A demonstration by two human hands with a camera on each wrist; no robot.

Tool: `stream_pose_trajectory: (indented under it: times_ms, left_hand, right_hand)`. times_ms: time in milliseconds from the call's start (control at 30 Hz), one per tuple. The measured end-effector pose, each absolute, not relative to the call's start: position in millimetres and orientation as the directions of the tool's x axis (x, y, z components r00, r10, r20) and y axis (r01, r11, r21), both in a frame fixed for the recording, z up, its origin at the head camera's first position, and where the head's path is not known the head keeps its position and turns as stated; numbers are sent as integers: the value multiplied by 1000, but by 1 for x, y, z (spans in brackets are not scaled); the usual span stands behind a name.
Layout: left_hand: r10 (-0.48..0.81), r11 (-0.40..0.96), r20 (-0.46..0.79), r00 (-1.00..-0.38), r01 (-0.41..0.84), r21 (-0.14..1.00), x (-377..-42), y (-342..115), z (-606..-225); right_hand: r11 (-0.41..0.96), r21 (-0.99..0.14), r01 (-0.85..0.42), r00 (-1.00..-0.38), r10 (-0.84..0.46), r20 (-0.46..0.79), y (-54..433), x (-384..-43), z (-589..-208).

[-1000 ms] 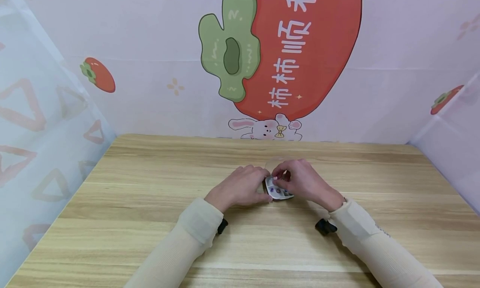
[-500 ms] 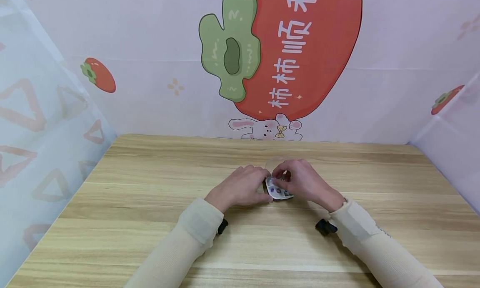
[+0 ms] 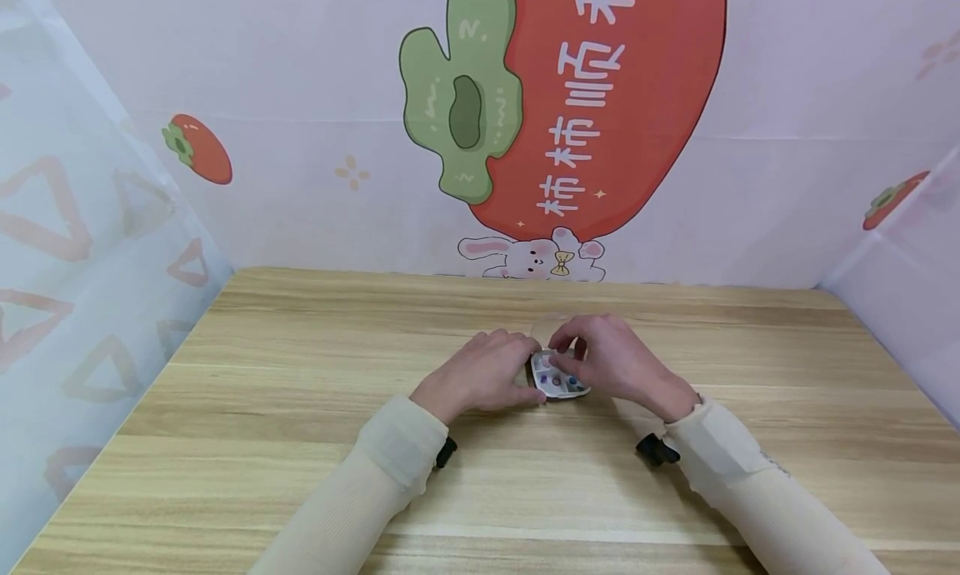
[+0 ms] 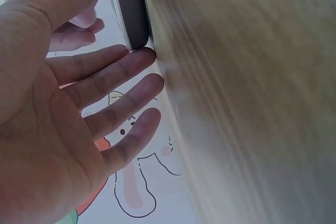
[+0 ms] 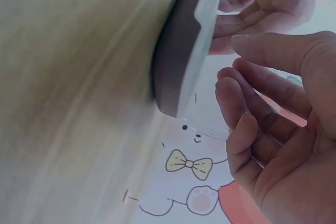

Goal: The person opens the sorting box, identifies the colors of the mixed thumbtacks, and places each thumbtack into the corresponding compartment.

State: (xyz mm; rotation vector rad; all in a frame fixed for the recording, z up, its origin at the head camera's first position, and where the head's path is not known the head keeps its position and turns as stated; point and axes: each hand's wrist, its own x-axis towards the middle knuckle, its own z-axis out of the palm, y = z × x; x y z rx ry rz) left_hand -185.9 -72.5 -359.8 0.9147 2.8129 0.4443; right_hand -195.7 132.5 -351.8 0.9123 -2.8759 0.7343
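Observation:
A small pill-organizer-like box [image 3: 551,390], with white compartments and a dark base [image 5: 176,56], lies on the table. Small purple, reddish and blue pieces show in its near compartments. My left hand [image 3: 483,371] holds the box's left side, thumb at the near corner and fingertips at the far one. Over the box's right part hovers my right hand [image 3: 611,358], hiding some compartments. In the right wrist view its thumb and curved fingers [image 5: 229,95] stand apart, with nothing visible between them. A clear lid [image 3: 546,327] stands raised behind the box.
The wooden table [image 3: 337,333] runs back to a white cloth backdrop [image 3: 315,200] printed with persimmons and a rabbit. Patterned cloth also hangs at the left and right sides. Black wrist mounts [image 3: 656,450] show under both sleeves.
My right hand's pinched fingers have parted and shifted slightly right and up, uncovering more of the box, including a blue piece. The left hand and the box have stayed in place.

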Motion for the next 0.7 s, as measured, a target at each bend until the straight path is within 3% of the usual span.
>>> stream_pose_trajectory:
  times_ms: [700]
  left_hand:
    - [554,804,-80,-828,508,307,-184,-70,-360]
  right_hand:
    - [675,-498,-544,-833,-504,227,155,-200,-325]
